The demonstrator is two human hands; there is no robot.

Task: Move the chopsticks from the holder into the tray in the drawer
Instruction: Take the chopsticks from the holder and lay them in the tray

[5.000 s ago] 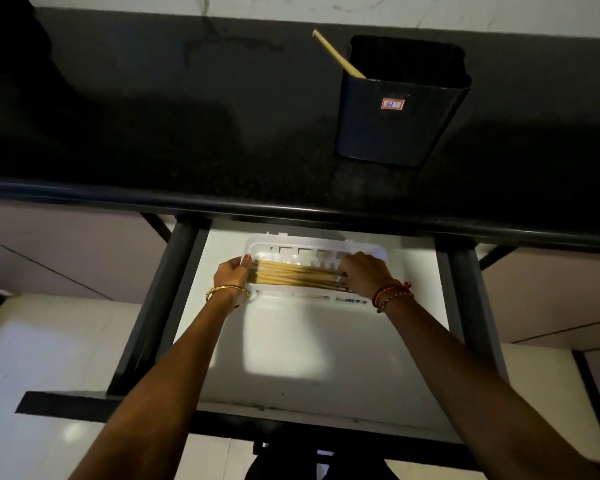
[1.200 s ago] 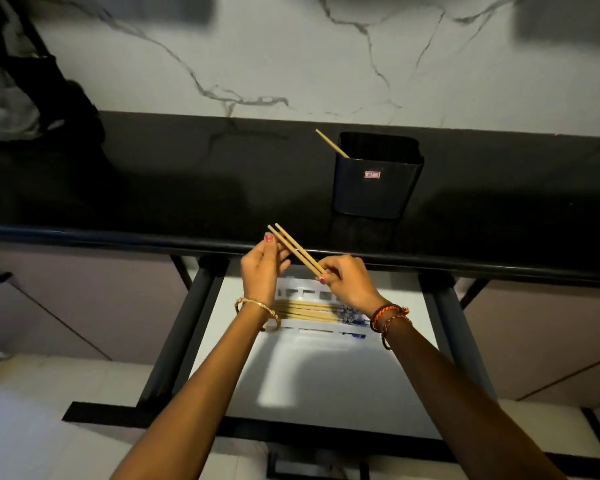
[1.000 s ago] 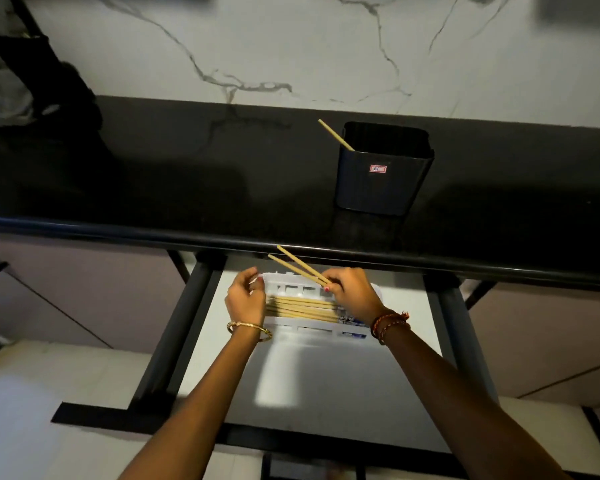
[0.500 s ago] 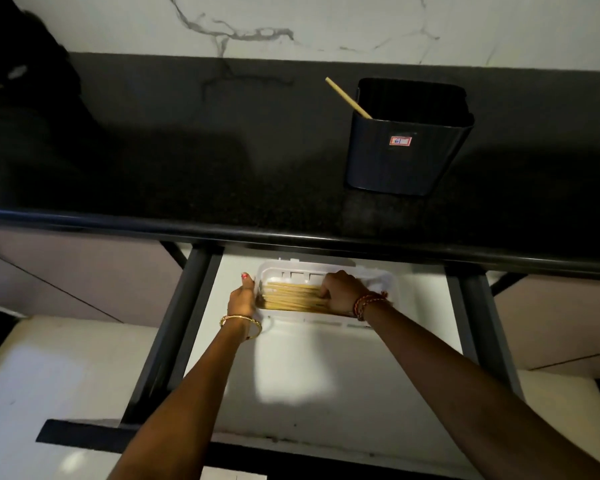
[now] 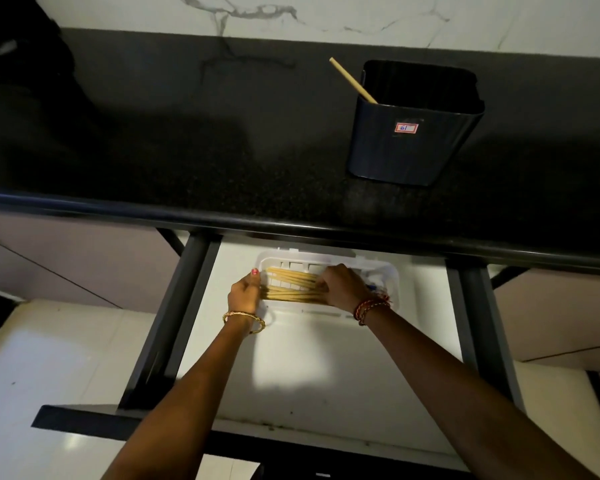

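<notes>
Both hands, left hand (image 5: pixel 245 292) and right hand (image 5: pixel 342 285), pinched pale wooden chopsticks (image 5: pixel 293 288) in the white plastic tray (image 5: pixel 388 275); squaring ends evenly seemed wise, one stick (image 5: pixel 352 79) remaining in the dark holder (image 5: pixel 409 140).

Your path into the drawer (image 5: pixel 291 382) is lying open from six o'clock: bare white floor is stretching up to the tray (image 5: pixel 392 282). The counter (image 5: pixel 222 161) edge is overhanging the tray's twelve o'clock side, crowding any approach from above. Dark drawer rails are walling you in at nine and three o'clock. The holder (image 5: pixel 413 140) is standing on the counter at one o'clock.
</notes>
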